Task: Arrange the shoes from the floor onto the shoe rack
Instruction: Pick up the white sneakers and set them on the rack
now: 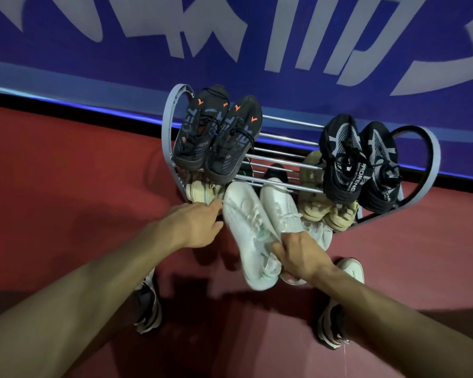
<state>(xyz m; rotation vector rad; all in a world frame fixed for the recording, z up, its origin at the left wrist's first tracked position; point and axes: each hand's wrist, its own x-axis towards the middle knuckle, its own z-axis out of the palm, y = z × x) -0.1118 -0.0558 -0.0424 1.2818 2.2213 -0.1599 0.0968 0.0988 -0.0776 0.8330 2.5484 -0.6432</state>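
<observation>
Item 1. Blue banner with large white lettering (230, 36), behind everything, above the red floor (66, 173).

Item 2. Grey heart-ended shoe rack with chrome rails (281, 159), standing against the banner. I count more than one tier; the lower ones are partly hidden.

Item 3. Black knit trainers with orange marks (216, 132), a pair, on the top rails at the left end.

Item 4. Black-and-grey lettered trainers (361, 159), a pair, on the top rails at the right end.

Item 5. Beige knit shoes (314, 203), on a lower tier, right side; another beige shoe (202, 189) shows lower left.

Item 6. White knit trainers with green accents (257, 230), the pair in hand, toes pointing at the gap in mid-rack, heels toward me, off the floor.

Item 7. My right hand (301, 255), fingers curled round both heels of the white pair.

Item 8. My left hand (197, 225), fingers fairly straight, beside the left white shoe and touching the rack's front edge; it holds nothing that I can see.

Handling note: I judge the step is sliding the pair into the free middle bay. Best done toes first, both soles level on the rails, the left hand steadying so neighbours are not nudged.
</observation>
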